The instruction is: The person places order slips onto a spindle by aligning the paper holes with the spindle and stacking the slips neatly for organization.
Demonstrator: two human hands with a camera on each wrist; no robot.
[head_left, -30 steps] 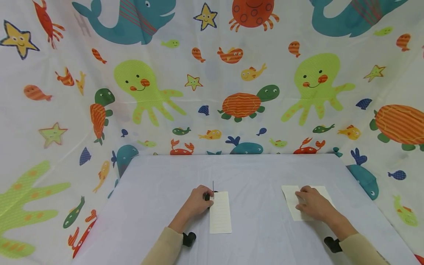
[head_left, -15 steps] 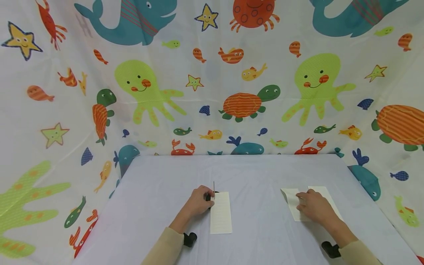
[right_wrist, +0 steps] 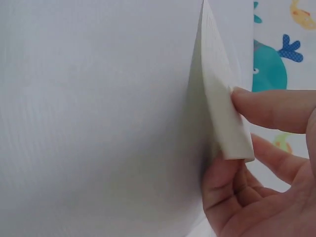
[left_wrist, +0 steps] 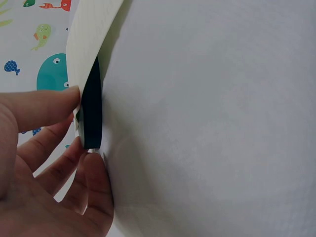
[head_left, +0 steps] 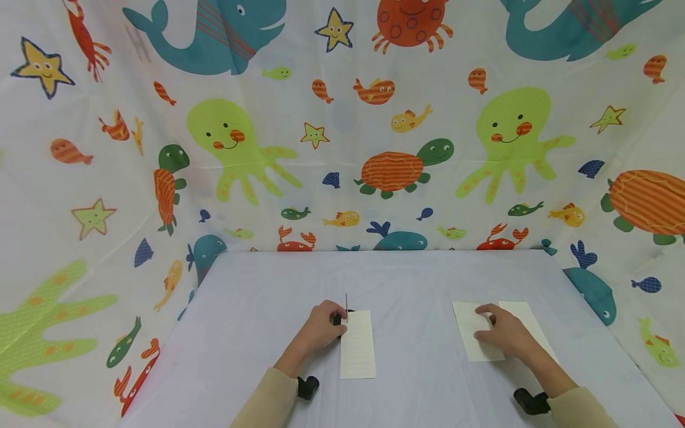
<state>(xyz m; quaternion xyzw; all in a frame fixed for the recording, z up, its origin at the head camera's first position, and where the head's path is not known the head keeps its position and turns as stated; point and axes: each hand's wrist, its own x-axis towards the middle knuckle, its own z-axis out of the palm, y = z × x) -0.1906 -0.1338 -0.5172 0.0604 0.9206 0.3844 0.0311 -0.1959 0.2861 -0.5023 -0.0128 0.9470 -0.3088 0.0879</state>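
Observation:
My left hand (head_left: 323, 326) pinches the top left corner of a cream sheet of lined paper (head_left: 357, 348). In the left wrist view, the thumb presses the paper, and a flat dark green-black object (left_wrist: 93, 111) lies against it between thumb and fingers. A thin upright rod (head_left: 346, 302) rises beside the fingertips in the head view; its kind is hard to tell. My right hand (head_left: 503, 333) pinches a cream piece of paper (head_left: 464, 336), thumb on one face, fingers curled behind. Its edge (right_wrist: 232, 133) looks folded in the right wrist view. Another cream piece (head_left: 518, 310) lies partly behind that hand.
A white cloth covers the table (head_left: 417, 285). A curtain (head_left: 332, 166) printed with sea animals stands behind it and along both sides. Black camera mounts (head_left: 308, 387) sit at both wrists.
On the right, the piece's left side was lifted and curled half a second ago and now lies flatter; it has shifted slightly left and nearer, the gap to the other piece showing. Left hand stays.

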